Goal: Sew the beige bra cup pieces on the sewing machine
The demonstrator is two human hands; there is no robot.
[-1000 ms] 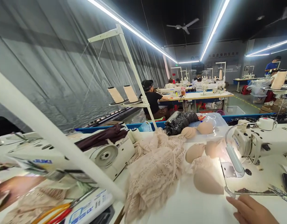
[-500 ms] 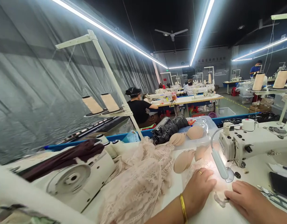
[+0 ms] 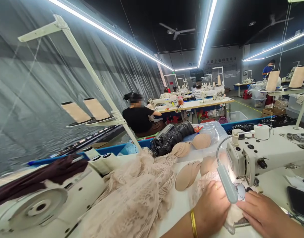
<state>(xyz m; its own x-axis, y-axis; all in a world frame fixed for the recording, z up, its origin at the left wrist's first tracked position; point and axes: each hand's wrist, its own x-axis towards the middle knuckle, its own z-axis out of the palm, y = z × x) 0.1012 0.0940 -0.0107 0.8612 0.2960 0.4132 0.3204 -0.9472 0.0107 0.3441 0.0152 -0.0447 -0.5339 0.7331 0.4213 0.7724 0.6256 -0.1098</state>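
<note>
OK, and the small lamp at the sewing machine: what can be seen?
The grey lamp, plastic-looking with a rounded lower end, hangs tilted from a curved, ribbed metal gooseneck at the white sewing machine. It is lit, brightening the pale lace nearby. Its lower end overlaps the left hand in view; whether they touch is unclear.

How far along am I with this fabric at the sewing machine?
Nothing looks clearly done: I can't make out a finished seam. In hand, your left hand and right hand are on the pale fabric by the lit lamp of the sewing machine. Possibly left are the heaped beige lace and stacked beige cups, though I can't tell whether those are finished.
</note>
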